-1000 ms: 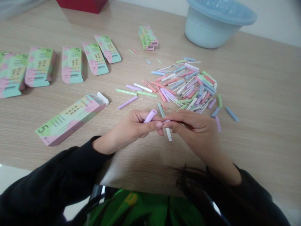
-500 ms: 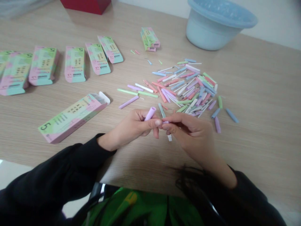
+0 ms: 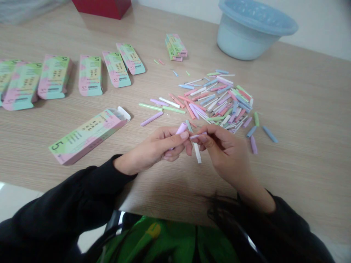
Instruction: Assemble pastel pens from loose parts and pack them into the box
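Observation:
My left hand [image 3: 171, 144] is closed around a short purple plastic tube [image 3: 181, 128], whose open end points up past the thumb. In my right hand [image 3: 222, 146], a thin purple piece [image 3: 197, 136] is pinched between thumb and fingertips; its left end meets the left fingertips. Just below and between the hands lies a slim white stick [image 3: 197, 153] with a grey-blue part [image 3: 188, 125] at its upper end, partly hidden by the fingers. Beyond the right hand spreads a pile of pastel tubes and thin sticks [image 3: 216, 100].
An open-ended pastel box [image 3: 89, 135] marked 5 lies left of my hands. Several similar boxes [image 3: 90, 75] stand in a row behind it, and a small stack [image 3: 176, 47] sits farther back. A blue basin [image 3: 241, 40] and a red box [image 3: 102, 7] are at the back.
The thin purple piece shows more between my fingertips, and my right fingers have shifted slightly up and right. The tube in my left hand has tilted to the right.

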